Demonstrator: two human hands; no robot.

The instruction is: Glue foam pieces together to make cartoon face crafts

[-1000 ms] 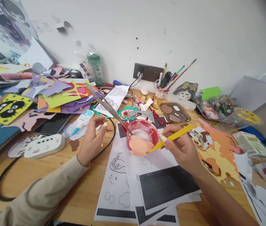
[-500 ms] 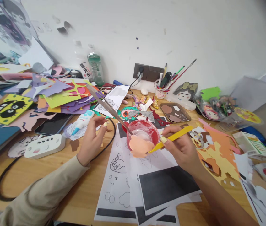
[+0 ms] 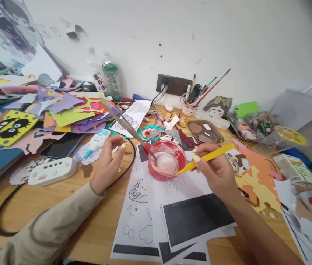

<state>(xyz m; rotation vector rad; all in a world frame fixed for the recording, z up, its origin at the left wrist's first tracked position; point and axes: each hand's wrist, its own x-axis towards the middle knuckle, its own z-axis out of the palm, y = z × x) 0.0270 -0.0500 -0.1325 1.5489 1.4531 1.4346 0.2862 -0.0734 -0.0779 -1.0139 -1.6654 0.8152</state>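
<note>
A small red bowl (image 3: 182, 162) of white glue sits on printed paper sheets (image 3: 142, 206) in the middle of the table. A long brush (image 3: 126, 125) leans in it, handle up to the left. My right hand (image 3: 216, 171) is closed on yellow tweezers (image 3: 205, 159), whose tips hold a peach paper cutout (image 3: 165, 162) lying in the glue inside the bowl. My left hand (image 3: 108, 163) rests on the table left of the bowl, fingers loosely curled with nothing in them, beside a black cable (image 3: 122, 171).
Colored paper scraps (image 3: 70, 110) are piled at the back left. A white glue bottle (image 3: 96, 141), a phone (image 3: 62, 145) and a white power strip (image 3: 52, 171) lie to the left. A pen cup (image 3: 190, 105), a brown tray (image 3: 205, 132) and orange cutouts (image 3: 255, 173) are to the right.
My right hand has tilted the tweezers up and moved the peach cutout from the bowl's front rim down into the glue. The left hand has stayed still.
</note>
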